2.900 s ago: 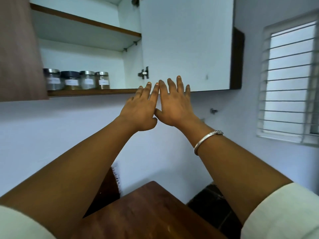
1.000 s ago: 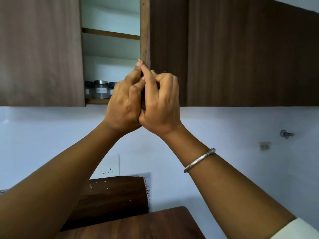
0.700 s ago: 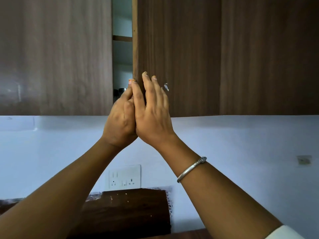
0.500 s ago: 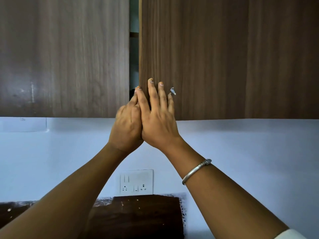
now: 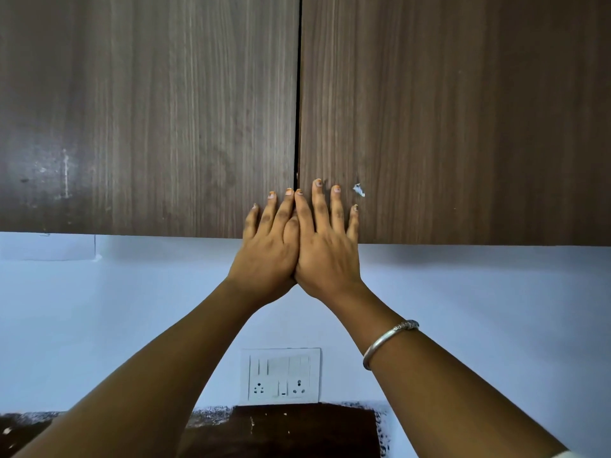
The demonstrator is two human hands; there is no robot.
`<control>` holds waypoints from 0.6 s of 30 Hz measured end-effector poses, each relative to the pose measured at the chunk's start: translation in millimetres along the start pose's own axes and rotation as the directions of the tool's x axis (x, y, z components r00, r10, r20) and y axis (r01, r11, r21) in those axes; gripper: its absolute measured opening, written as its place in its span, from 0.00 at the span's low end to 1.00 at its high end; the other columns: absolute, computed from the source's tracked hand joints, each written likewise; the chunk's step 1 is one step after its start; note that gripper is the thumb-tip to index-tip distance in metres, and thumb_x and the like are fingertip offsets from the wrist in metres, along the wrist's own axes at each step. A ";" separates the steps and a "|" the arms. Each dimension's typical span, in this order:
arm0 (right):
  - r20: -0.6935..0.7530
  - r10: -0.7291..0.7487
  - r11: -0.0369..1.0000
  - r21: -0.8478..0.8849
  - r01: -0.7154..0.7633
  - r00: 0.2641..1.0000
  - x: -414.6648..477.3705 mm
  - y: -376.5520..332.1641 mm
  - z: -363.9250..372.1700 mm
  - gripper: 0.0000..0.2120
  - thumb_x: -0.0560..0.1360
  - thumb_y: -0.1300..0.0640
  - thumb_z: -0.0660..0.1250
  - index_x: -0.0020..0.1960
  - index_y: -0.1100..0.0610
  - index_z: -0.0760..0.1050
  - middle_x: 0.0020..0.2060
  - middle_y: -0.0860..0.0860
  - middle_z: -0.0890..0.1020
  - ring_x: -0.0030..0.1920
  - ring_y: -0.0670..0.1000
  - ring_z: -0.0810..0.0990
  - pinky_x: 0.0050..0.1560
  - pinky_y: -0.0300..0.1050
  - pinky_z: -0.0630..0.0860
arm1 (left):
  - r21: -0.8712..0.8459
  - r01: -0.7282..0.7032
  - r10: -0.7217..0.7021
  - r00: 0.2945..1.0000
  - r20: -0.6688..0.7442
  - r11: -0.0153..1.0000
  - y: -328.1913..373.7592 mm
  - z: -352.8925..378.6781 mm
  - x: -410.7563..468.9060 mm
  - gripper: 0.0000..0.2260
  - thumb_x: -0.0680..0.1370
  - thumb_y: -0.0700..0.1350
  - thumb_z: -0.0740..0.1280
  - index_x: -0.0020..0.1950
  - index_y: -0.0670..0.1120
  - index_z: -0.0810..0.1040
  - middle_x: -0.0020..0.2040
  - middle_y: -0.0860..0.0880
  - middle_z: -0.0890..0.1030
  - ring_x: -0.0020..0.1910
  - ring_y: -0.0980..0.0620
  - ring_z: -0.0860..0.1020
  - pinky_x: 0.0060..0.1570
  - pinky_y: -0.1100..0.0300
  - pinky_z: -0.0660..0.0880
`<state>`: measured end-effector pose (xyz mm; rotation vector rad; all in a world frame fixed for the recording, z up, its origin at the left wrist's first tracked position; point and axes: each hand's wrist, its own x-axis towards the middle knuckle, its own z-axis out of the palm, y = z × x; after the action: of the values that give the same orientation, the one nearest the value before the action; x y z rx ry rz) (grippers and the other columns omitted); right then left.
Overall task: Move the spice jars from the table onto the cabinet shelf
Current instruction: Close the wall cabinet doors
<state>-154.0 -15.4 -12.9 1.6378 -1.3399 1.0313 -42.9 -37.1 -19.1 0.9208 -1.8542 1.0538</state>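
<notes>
Both brown wooden doors of the wall cabinet are closed, with only a thin dark seam between the left door [image 5: 148, 110] and the right door [image 5: 463, 110]. My left hand [image 5: 267, 249] lies flat with straight fingers on the bottom corner of the left door. My right hand [image 5: 325, 249] presses flat on the bottom corner of the right door, touching my left hand. The spice jars and the shelf are hidden behind the doors. Neither hand holds anything.
A white wall runs below the cabinet, with a switch and socket plate [image 5: 281, 375] at the middle. A dark wooden board [image 5: 281, 431] stands against the wall at the bottom edge. A silver bangle [image 5: 390, 342] sits on my right wrist.
The right cabinet door swung shut, closing the gap that showed the jars on the shelf. My hands went from the door's edge to lying flat on both door fronts.
</notes>
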 end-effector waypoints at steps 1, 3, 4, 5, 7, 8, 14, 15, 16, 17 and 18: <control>0.012 -0.002 1.000 -0.009 0.002 1.000 1.3 0.1 3.0 0.33 0.75 0.51 0.59 0.77 0.54 0.51 0.77 0.57 0.53 0.76 0.62 0.49 0.72 0.66 0.50 | 0.016 0.001 -0.001 1.000 0.001 1.000 -1.4 3.3 0.0 0.32 0.73 0.49 0.68 0.70 0.34 0.64 0.72 0.35 0.64 0.72 0.34 0.61 0.67 0.38 0.60; 0.022 -0.001 1.000 -0.020 0.002 1.000 2.7 0.2 7.2 0.35 0.75 0.51 0.60 0.77 0.54 0.49 0.77 0.56 0.51 0.76 0.62 0.46 0.72 0.66 0.48 | 0.022 0.004 -0.004 1.000 -0.001 1.000 -2.6 7.7 -0.3 0.32 0.73 0.50 0.68 0.71 0.34 0.64 0.73 0.36 0.64 0.72 0.35 0.61 0.68 0.39 0.59; 0.024 -0.001 1.000 -0.024 0.001 1.000 2.9 0.2 8.7 0.35 0.75 0.51 0.60 0.78 0.54 0.48 0.77 0.56 0.50 0.76 0.61 0.45 0.72 0.66 0.47 | 0.015 0.005 -0.005 1.000 -0.001 1.000 -3.1 9.9 -0.5 0.33 0.73 0.51 0.68 0.71 0.35 0.63 0.73 0.36 0.63 0.73 0.35 0.60 0.68 0.40 0.58; 0.030 -0.001 1.000 -0.026 0.002 1.000 2.6 0.2 10.0 0.36 0.75 0.51 0.60 0.78 0.54 0.47 0.77 0.56 0.48 0.77 0.61 0.44 0.72 0.65 0.45 | 0.009 0.006 -0.006 1.000 0.005 1.000 -3.3 11.6 -1.0 0.34 0.73 0.51 0.68 0.72 0.35 0.62 0.73 0.37 0.62 0.73 0.35 0.59 0.69 0.40 0.57; 0.065 -0.007 0.999 -0.033 0.009 0.998 2.1 0.8 10.4 0.38 0.76 0.51 0.59 0.78 0.53 0.42 0.77 0.55 0.44 0.76 0.60 0.39 0.72 0.64 0.41 | 0.008 0.011 -0.011 1.000 0.027 1.000 -3.7 14.6 -2.2 0.36 0.72 0.54 0.68 0.73 0.36 0.60 0.74 0.37 0.61 0.74 0.36 0.57 0.70 0.41 0.54; 0.091 -0.012 0.999 -0.040 0.016 0.996 2.4 1.3 10.2 0.39 0.76 0.50 0.59 0.77 0.53 0.39 0.77 0.54 0.41 0.76 0.60 0.37 0.72 0.63 0.39 | 0.007 0.012 -0.012 0.999 0.040 1.000 -4.3 15.6 -3.0 0.38 0.72 0.56 0.68 0.73 0.37 0.60 0.75 0.38 0.60 0.74 0.37 0.57 0.70 0.41 0.53; 0.230 -0.008 0.997 -0.077 0.026 0.973 6.3 3.9 6.7 0.45 0.73 0.47 0.61 0.76 0.54 0.33 0.76 0.53 0.34 0.75 0.59 0.31 0.72 0.62 0.35 | 0.024 0.000 -0.003 0.993 0.119 1.000 -4.7 7.0 -3.7 0.44 0.68 0.63 0.67 0.74 0.37 0.60 0.74 0.38 0.61 0.73 0.37 0.59 0.69 0.42 0.56; 0.245 -0.010 0.997 -0.078 0.030 0.969 6.6 3.4 4.7 0.45 0.73 0.47 0.62 0.76 0.54 0.34 0.76 0.53 0.35 0.75 0.59 0.32 0.72 0.62 0.36 | 0.019 0.001 -0.004 0.991 0.137 1.000 -4.1 3.6 -3.5 0.44 0.68 0.63 0.67 0.74 0.38 0.59 0.75 0.38 0.60 0.74 0.37 0.58 0.69 0.42 0.56; 0.250 -0.014 0.997 -0.072 0.033 0.968 7.2 2.7 1.9 0.44 0.73 0.47 0.62 0.77 0.54 0.35 0.76 0.53 0.35 0.75 0.59 0.32 0.72 0.62 0.37 | 0.014 0.007 -0.009 0.988 0.152 1.000 -3.9 0.2 -2.9 0.43 0.68 0.61 0.68 0.74 0.38 0.59 0.75 0.39 0.60 0.74 0.38 0.58 0.70 0.42 0.57; 0.247 -0.022 0.998 -0.058 0.037 0.969 8.0 2.7 -0.9 0.43 0.74 0.47 0.61 0.77 0.54 0.37 0.77 0.54 0.37 0.75 0.59 0.34 0.73 0.62 0.38 | 0.010 0.015 -0.017 0.988 0.155 1.000 -3.9 -3.7 -1.9 0.42 0.68 0.59 0.70 0.74 0.38 0.60 0.74 0.39 0.61 0.74 0.38 0.60 0.69 0.41 0.59; 0.226 -0.035 0.999 -0.033 0.043 0.973 10.3 2.6 -5.0 0.41 0.74 0.47 0.60 0.78 0.54 0.40 0.77 0.54 0.40 0.76 0.59 0.36 0.73 0.62 0.40 | 0.004 0.028 -0.028 0.990 0.138 1.000 -4.5 -8.9 0.1 0.40 0.68 0.56 0.70 0.73 0.38 0.62 0.74 0.39 0.63 0.73 0.39 0.62 0.68 0.39 0.62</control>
<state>-155.9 -14.9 -1.3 1.7877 -1.4581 0.8102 -36.6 -30.8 -14.6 1.0413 -1.9475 0.9971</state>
